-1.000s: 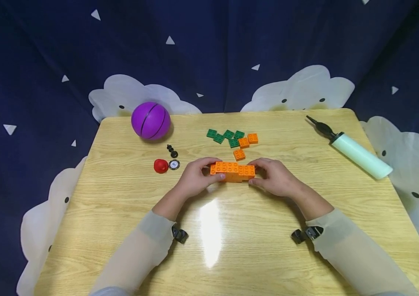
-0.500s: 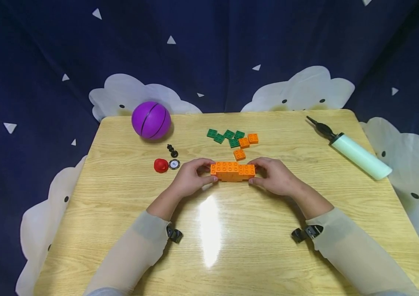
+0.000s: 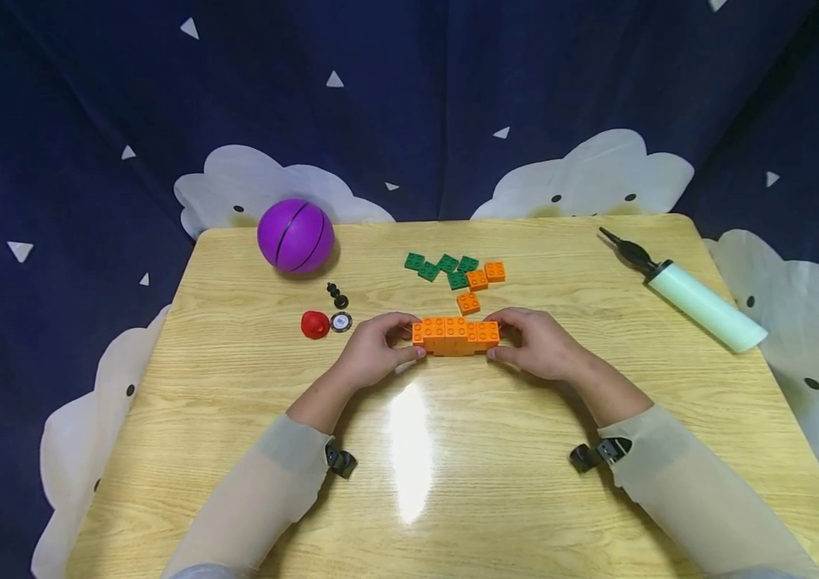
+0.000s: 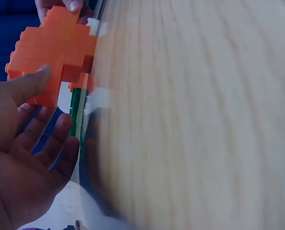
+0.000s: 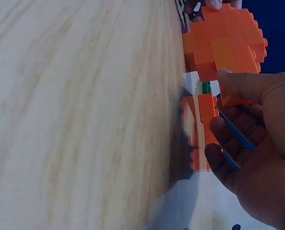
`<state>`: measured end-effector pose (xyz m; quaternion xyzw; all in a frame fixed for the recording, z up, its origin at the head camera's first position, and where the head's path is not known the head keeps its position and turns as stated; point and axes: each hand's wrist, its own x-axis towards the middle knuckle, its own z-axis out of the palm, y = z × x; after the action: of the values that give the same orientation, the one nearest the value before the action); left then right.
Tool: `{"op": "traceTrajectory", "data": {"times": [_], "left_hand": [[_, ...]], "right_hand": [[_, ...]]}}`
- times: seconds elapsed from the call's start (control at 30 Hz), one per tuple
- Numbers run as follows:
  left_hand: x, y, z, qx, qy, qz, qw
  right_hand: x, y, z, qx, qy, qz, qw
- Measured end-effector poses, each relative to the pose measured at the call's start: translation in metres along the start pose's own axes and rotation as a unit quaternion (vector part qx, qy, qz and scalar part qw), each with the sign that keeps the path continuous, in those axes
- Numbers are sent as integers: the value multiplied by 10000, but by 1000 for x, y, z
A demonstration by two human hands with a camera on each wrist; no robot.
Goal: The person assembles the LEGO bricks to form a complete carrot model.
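Observation:
Between the two hands an orange toy-brick build (image 3: 455, 338) stands upright, its stepped sides wider in the middle and its studs facing up. The left hand (image 3: 373, 348) pinches its left end, thumb in front and fingers behind; the left wrist view shows the thumb on the face of the build (image 4: 46, 52). On the opposite end, the right hand (image 3: 535, 344) holds it the same way, and in the right wrist view its thumb presses the front of the build (image 5: 226, 40). The fingertips behind the bricks are partly hidden.
Loose orange bricks (image 3: 468, 303) and several green bricks (image 3: 427, 271) lie behind the build. To the left are a purple ball (image 3: 296, 236), a red cap-like piece (image 3: 315, 325), a round disc (image 3: 341, 322) and a black piece (image 3: 337, 295). A hand pump (image 3: 702, 302) lies far right.
The left hand has shifted slightly left along the build, its thumb sliding from the front face toward the left end. The right hand and the build have stayed nearly still.

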<state>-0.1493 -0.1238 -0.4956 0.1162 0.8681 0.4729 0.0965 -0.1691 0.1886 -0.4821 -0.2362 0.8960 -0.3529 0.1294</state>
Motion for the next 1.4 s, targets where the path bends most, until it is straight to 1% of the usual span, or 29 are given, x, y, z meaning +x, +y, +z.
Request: {"op": "traceTrajectory", "data": {"times": [0.17, 0.3, 0.57, 1.0, 1.13, 1.4], "left_hand": [[0, 0, 0, 53, 8, -1, 10000], [0, -1, 0, 14, 25, 6, 10000], [0, -1, 0, -49, 24, -15, 10000], [1, 0, -1, -189, 40, -24, 9998], [1, 0, -1, -226, 33, -43, 9997], [1, -1, 0, -222, 3, -86, 9997]], "right_hand": [[1, 2, -4, -161, -127, 18, 9998], [3, 3, -7, -147, -153, -12, 9998], [13, 9, -10, -93, 159, -162, 9997], [33, 14, -5, 102, 496, -55, 9987], [39, 14, -4, 125, 535, -56, 9985], [51, 16, -1, -95, 465, 51, 9989]]}}
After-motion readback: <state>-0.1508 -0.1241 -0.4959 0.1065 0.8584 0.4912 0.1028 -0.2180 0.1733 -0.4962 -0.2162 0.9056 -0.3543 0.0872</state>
